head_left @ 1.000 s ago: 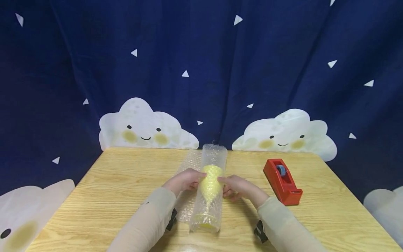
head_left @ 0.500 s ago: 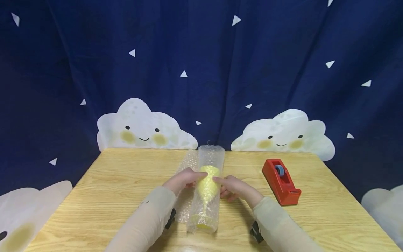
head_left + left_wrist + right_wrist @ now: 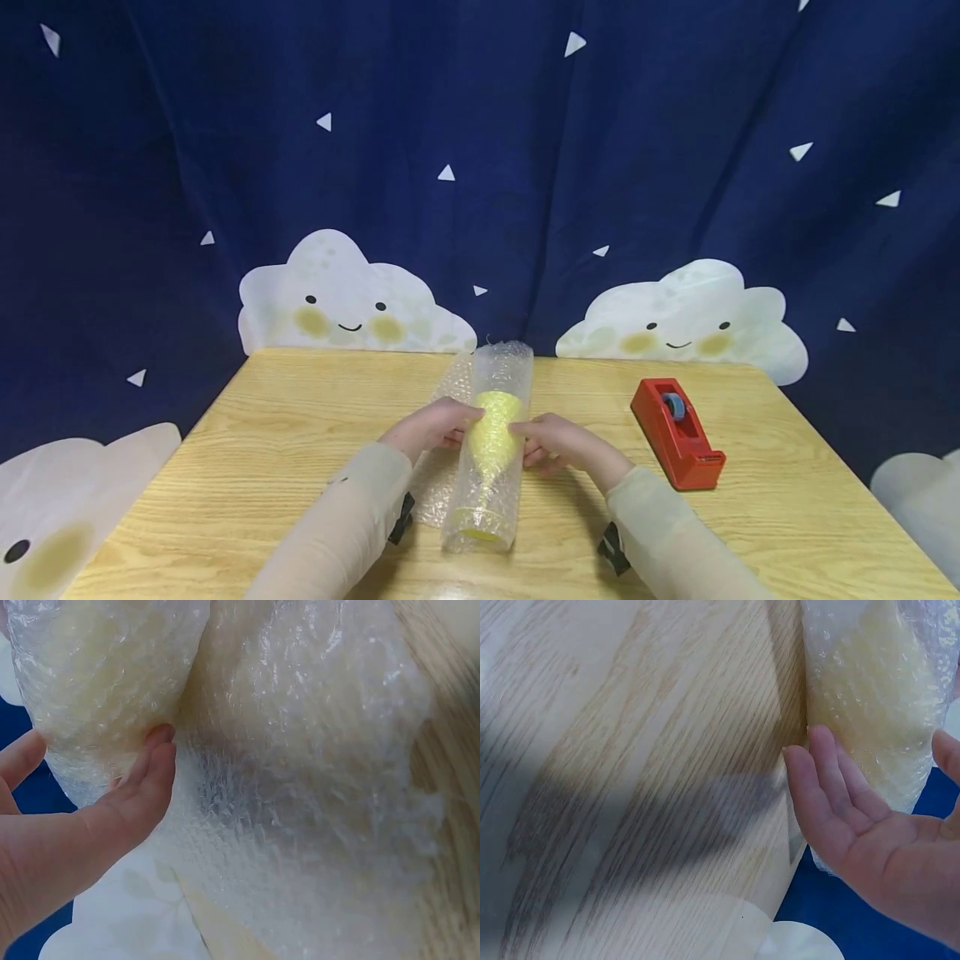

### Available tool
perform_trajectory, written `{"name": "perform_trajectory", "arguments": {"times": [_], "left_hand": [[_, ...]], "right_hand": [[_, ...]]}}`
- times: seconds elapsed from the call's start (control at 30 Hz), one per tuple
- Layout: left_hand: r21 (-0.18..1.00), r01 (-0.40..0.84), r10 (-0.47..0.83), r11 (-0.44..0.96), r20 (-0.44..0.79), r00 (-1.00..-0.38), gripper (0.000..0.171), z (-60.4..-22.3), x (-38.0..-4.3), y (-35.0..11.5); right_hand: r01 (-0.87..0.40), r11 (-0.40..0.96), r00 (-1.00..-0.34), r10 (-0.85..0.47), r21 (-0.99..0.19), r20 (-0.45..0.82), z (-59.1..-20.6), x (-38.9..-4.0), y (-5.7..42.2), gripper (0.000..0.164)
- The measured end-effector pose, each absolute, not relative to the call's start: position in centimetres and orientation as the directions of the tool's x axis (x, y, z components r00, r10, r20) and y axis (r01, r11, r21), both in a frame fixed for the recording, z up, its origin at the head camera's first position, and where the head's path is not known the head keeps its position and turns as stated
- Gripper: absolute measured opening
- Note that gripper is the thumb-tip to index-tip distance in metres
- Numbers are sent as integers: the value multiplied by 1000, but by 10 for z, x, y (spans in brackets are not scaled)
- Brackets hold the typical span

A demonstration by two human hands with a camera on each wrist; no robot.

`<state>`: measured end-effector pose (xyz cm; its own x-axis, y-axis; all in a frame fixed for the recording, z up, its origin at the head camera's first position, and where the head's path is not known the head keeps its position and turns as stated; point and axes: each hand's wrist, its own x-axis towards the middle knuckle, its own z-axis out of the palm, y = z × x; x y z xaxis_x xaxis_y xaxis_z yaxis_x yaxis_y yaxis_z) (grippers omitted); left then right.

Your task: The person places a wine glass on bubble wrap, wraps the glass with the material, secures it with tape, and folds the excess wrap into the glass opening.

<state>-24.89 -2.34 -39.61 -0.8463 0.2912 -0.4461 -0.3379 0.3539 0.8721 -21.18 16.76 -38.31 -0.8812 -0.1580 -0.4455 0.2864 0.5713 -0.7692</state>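
Observation:
A yellow stemmed glass [image 3: 495, 429] lies on its side inside a roll of clear bubble wrap [image 3: 491, 492] at the middle of the wooden table [image 3: 285, 433]. Its foot points toward me. A loose flap of bubble wrap [image 3: 448, 387] lies flat to the left of the roll. My left hand [image 3: 448, 421] touches the roll's left side with straight fingers [image 3: 154, 761] against the wrap [image 3: 300, 787]. My right hand [image 3: 536, 437] rests against the roll's right side, its fingers [image 3: 829, 776] laid flat on the wrapped glass [image 3: 870, 682].
A red tape dispenser [image 3: 677, 433] with a blue roll stands on the table to the right of my right hand. A dark blue curtain with cloud prints [image 3: 345, 300] hangs behind the table's far edge. Bare wood [image 3: 630, 787] lies right of the roll.
The wrapped roll and both hands have shifted slightly left over the loose flap. Both hands keep their touch on the roll's sides.

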Motion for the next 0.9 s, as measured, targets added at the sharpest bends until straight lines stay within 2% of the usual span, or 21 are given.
{"name": "perform_trajectory", "arguments": {"times": [0.13,0.23,0.3,0.4,0.53,0.7,0.9], "left_hand": [[872,-324,276,367,-435,-857,54,-392,-245,-23],[848,-295,235,440,-426,-874,61,-392,-244,-23],[826,-280,210,490,-423,-881,60,-391,-244,-22],[806,-269,184,527,-417,-890,49,-390,-244,-21],[822,-284,188,493,-419,-888,44,-389,-242,-19],[849,-301,250,433,-435,-865,61,-390,-242,-19],[869,-328,337,370,-455,-824,49,-394,-243,-20]], "right_hand": [[276,589,-886,-150,-759,-439,-381,-211,166,53],[272,596,-890,-143,-755,-433,-381,-210,165,53],[266,599,-891,-147,-755,-430,-380,-209,165,50],[263,592,-891,-154,-762,-427,-380,-209,169,42],[254,584,-888,-175,-771,-425,-379,-210,176,38],[269,581,-888,-159,-768,-431,-381,-215,183,40],[283,574,-885,-154,-769,-440,-384,-217,185,42]]}}
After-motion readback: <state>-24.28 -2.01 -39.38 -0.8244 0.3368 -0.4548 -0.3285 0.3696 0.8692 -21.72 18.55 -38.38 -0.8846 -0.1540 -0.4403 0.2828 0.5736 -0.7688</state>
